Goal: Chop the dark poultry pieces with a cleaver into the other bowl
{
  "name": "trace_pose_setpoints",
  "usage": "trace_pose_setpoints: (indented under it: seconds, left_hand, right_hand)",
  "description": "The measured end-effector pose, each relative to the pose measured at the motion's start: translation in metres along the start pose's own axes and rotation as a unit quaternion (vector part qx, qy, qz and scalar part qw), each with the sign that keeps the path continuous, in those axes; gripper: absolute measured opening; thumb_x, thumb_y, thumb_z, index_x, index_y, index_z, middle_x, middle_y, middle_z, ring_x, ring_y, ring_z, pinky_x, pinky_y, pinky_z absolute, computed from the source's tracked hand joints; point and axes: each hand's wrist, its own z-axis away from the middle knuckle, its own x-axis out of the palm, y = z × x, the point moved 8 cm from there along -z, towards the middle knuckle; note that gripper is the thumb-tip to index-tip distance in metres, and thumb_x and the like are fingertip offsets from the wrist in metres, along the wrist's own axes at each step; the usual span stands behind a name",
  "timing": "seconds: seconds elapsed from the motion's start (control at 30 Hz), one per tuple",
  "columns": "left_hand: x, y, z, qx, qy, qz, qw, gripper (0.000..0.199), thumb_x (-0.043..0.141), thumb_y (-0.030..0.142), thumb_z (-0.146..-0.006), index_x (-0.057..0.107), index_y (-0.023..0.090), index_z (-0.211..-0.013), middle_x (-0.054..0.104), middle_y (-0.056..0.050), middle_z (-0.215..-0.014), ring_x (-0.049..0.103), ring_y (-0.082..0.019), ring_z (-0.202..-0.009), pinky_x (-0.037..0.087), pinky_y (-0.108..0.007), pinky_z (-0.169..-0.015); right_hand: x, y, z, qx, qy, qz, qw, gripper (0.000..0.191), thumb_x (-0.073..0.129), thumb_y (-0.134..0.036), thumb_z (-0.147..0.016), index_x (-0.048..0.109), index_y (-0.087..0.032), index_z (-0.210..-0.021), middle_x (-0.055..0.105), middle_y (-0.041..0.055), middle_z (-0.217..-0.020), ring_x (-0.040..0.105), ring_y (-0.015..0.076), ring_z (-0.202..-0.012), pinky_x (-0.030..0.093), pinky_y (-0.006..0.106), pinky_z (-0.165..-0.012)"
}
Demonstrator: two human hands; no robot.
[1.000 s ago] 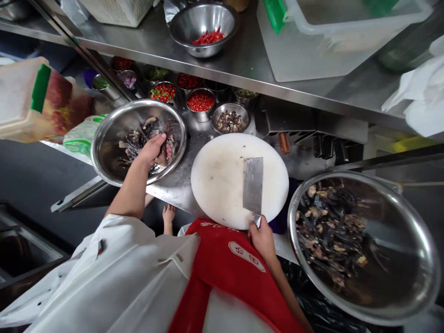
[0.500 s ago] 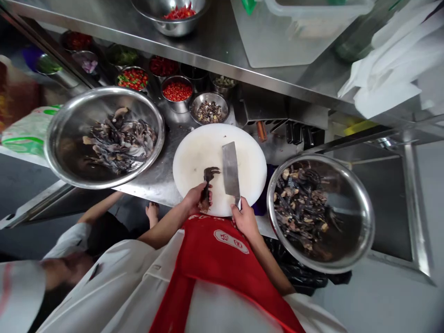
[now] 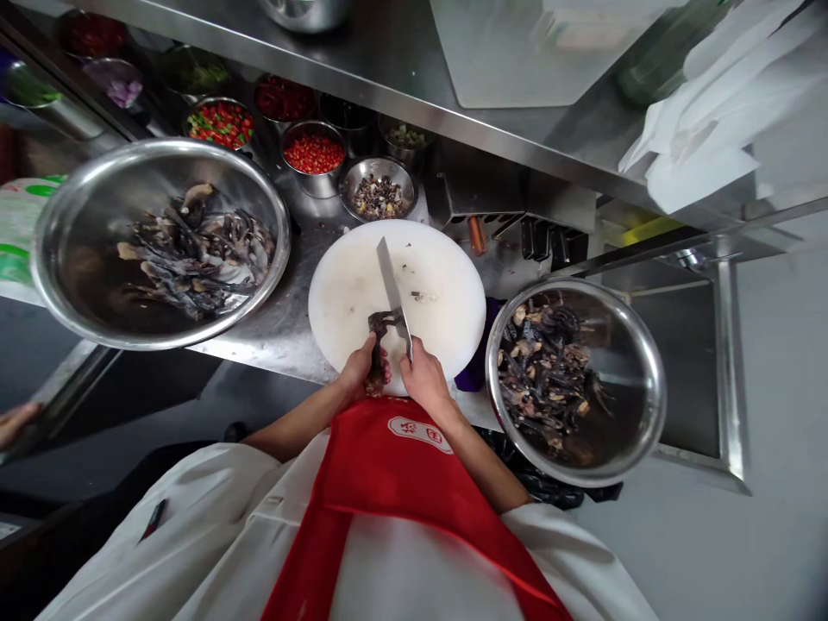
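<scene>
At far left I have the left bowl [image 3: 74, 246], holding dark feet [image 3: 187, 278]. My left hand [image 3: 360, 366] grips one foot [image 3: 376, 341], fingers wrapped round it, at the near side of the board [image 3: 453, 259]. Half a second ago the cleaver [image 3: 392, 280] stood apart, flat showing; now it has swung left, edge-on to my view, and is at the toes [image 3: 383, 319]. I read that as positioning giving way to trimming, though I can't tell whether it has bitten in. My right hand [image 3: 423, 373] is closed on the cleaver. Scraps [image 3: 423, 297] now show right of it, perhaps fresh, perhaps just uncovered. Beyond sits the right bowl [image 3: 626, 366], with dark pieces [image 3: 547, 375].
</scene>
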Motion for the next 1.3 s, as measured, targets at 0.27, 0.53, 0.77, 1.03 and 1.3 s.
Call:
trace_pose_setpoints:
  seconds: [0.27, 0.53, 0.77, 1.03, 1.3]
  left_hand:
    - [0.006, -0.003, -0.002, 0.014, 0.047, 0.031, 0.998, 0.051, 0.036, 0.065, -0.088, 0.044, 0.019, -0.068, 0.045, 0.002, -0.044, 0.044, -0.012, -0.034, 0.04, -0.025, -0.038]
    - [0.005, -0.004, 0.002, 0.024, 0.045, 0.002, 0.999, 0.051, 0.035, 0.065, -0.088, 0.043, 0.019, -0.068, 0.046, 0.002, -0.046, 0.046, -0.012, -0.035, 0.038, -0.025, -0.038]
    - [-0.014, 0.027, 0.021, 0.104, 0.005, -0.16, 0.982, 0.042, 0.046, 0.06, -0.085, 0.05, 0.018, -0.085, 0.049, 0.004, -0.054, 0.046, -0.009, -0.04, 0.038, -0.02, -0.04]
    - [-0.046, 0.057, 0.018, 0.087, -0.048, -0.536, 0.838, 0.048, 0.033, 0.057, -0.091, 0.051, 0.017, -0.071, 0.058, -0.003, -0.055, 0.047, -0.011, -0.035, 0.034, -0.023, -0.036]
    - [-0.047, 0.072, 0.022, 0.082, -0.027, -0.644, 0.76, 0.043, 0.028, 0.049, -0.094, 0.053, 0.016, -0.083, 0.058, -0.004, -0.056, 0.047, -0.012, -0.032, 0.033, -0.024, -0.038]
  right_hand:
    - [-0.053, -0.02, 0.01, -0.042, 0.093, -0.037, 0.994, 0.044, 0.036, -0.032, -0.095, 0.04, -0.016, -0.135, 0.068, 0.0113, -0.109, 0.065, 0.0246, -0.095, 0.045, 0.031, -0.081]
    - [0.006, -0.011, -0.007, 0.0, -0.063, 0.089, 0.994, 0.038, 0.037, -0.02, -0.092, 0.043, -0.014, -0.129, 0.07, 0.0117, -0.1, 0.066, 0.0239, -0.09, 0.043, 0.03, -0.078]
    - [-0.011, -0.001, -0.014, -0.045, -0.076, 0.098, 0.991, 0.04, 0.04, -0.025, -0.092, 0.046, -0.019, -0.131, 0.07, 0.009, -0.102, 0.065, 0.0234, -0.09, 0.043, 0.029, -0.075]
    - [-0.043, 0.024, -0.021, -0.029, 0.018, -0.007, 0.999, 0.038, 0.041, -0.03, -0.089, 0.054, -0.02, -0.123, 0.07, 0.0052, -0.085, 0.063, 0.0225, -0.075, 0.043, 0.028, -0.07]
    - [-0.032, -0.032, -0.026, -0.078, 0.027, -0.1, 0.991, 0.038, 0.04, -0.035, -0.091, 0.051, -0.02, -0.124, 0.069, 0.0051, -0.088, 0.064, 0.0223, -0.076, 0.044, 0.028, -0.068]
